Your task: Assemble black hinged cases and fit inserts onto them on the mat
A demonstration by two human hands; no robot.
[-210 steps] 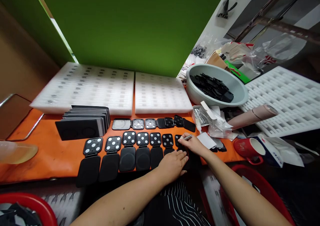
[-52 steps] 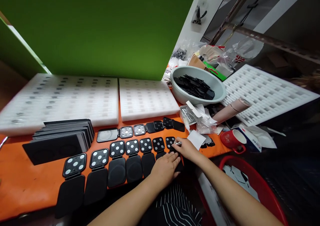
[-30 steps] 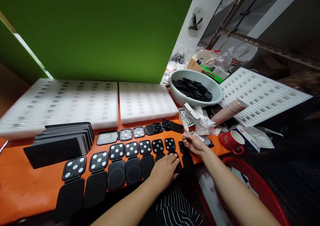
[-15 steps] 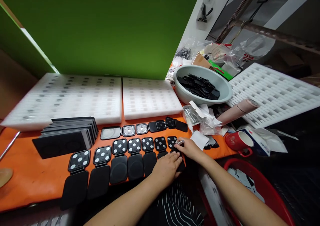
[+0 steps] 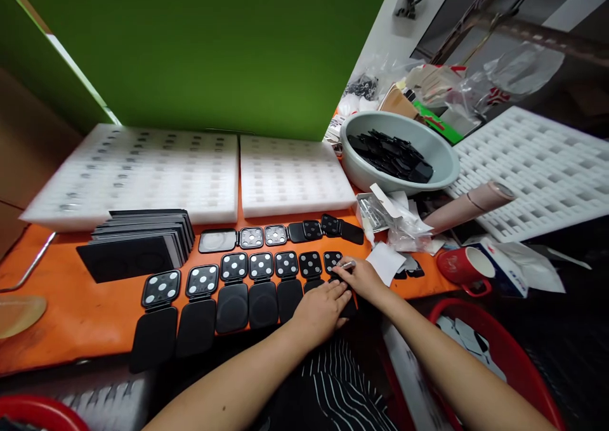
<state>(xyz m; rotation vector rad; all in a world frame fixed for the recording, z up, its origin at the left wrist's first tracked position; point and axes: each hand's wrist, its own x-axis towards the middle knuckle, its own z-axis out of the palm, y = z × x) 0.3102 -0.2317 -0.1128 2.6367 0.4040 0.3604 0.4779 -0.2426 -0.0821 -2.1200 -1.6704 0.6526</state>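
A row of hinged black square pieces, each with pale round dots on its upper half, runs along the orange tabletop. My right hand point(image 5: 362, 280) is closed on a thin silvery tool point(image 5: 349, 265), seen only in part, at the dotted half of the rightmost hinged piece point(image 5: 332, 261). Its tip is hidden by my fingers. My left hand point(image 5: 320, 309) lies with fingers stretched out over the lower black flaps at the right end of the row. Beside it is a bare black flap point(image 5: 290, 300).
Behind lie more hinged pieces point(image 5: 251, 237), a stack of black sheets point(image 5: 137, 253) and white foam trays point(image 5: 157, 186). At the right stand a grey basin point(image 5: 349, 164) of black parts, a pink bottle point(image 5: 471, 207), a red mug point(image 5: 454, 266) and a red tub point(image 5: 528, 361).
The whole view has shifted slightly, with the table's contents appearing higher and farther right. Both hands stay at the right end of the row, the right still holding the silvery tool.
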